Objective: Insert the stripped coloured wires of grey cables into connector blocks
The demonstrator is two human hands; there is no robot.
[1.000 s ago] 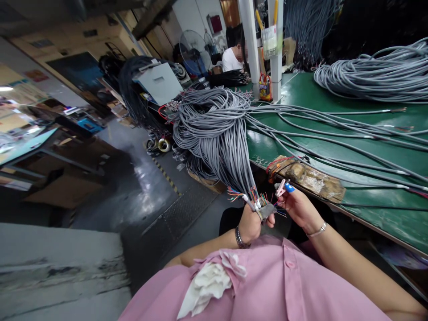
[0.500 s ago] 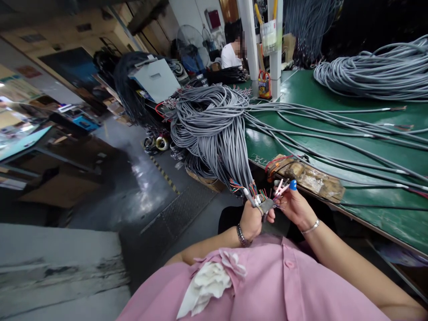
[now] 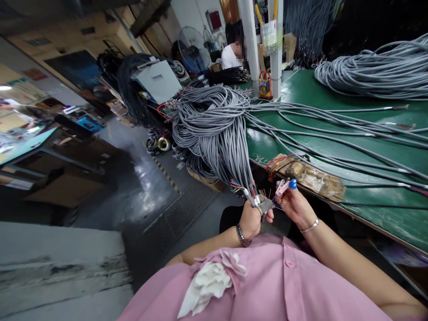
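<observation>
My left hand (image 3: pixel 251 219) is wrapped round the ends of several grey cables (image 3: pixel 248 194), with a grey covering on its thumb. Thin coloured wires (image 3: pixel 261 194) fan out from the stripped cable ends above that thumb. Close by on the right, my right hand (image 3: pixel 298 208) pinches a small pink clip (image 3: pixel 281 188) between thumb and fingers. A blue finger cot (image 3: pixel 293 184) covers the right thumb. The clip's tip is at the fine wires; whether it grips one cannot be made out.
A large grey cable bundle (image 3: pixel 214 116) hangs over the bench corner, with loose cables running across the green bench (image 3: pixel 301 89). A taped brown block (image 3: pixel 307 176) lies at the bench edge. Another cable coil (image 3: pixel 374 71) is at the back right. Beyond the post sits a person (image 3: pixel 230 55).
The pink clip had its arms spread in an X and now looks more compact, turned in my right fingers. My left hand keeps its hold on the cables.
</observation>
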